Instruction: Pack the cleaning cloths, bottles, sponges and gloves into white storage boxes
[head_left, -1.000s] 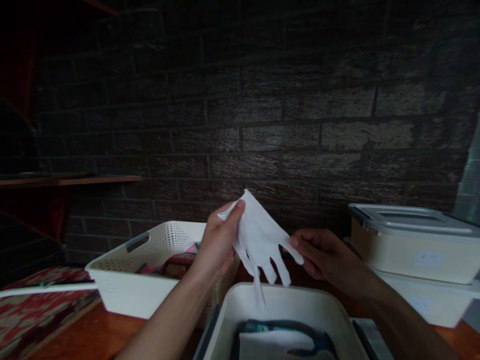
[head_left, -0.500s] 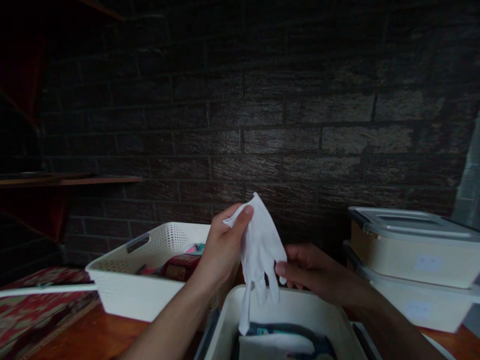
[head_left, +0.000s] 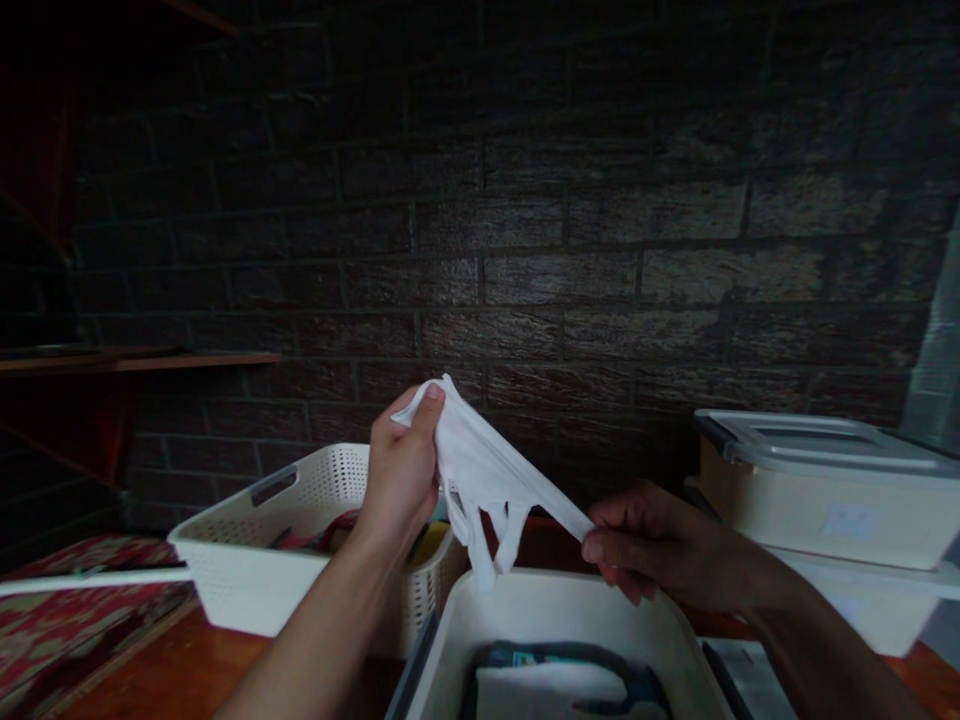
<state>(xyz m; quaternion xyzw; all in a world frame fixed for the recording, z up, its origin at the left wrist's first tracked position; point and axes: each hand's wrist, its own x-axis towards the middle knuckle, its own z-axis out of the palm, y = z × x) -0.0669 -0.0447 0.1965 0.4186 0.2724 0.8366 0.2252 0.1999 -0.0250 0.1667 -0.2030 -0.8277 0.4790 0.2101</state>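
A thin white glove is stretched slantwise between my two hands. My left hand pinches its cuff end, thumb on top. Lower on the right, my right hand grips the tip of one glove finger and draws it taut. The other glove fingers dangle loose above the far rim of an open white bin. Inside that bin lie a folded white cloth and a dark item with a teal label, partly cut off by the frame.
A white perforated basket with mixed colourful items stands at the left. Two lidded storage boxes are stacked at the right. Wooden shelves jut from the left, a patterned red cloth lies below, and a dark brick wall rises behind.
My left hand has moved left with the glove's cuff. My right hand has shifted slightly right and down, and the glove, hanging loose before, is now pulled taut between them.
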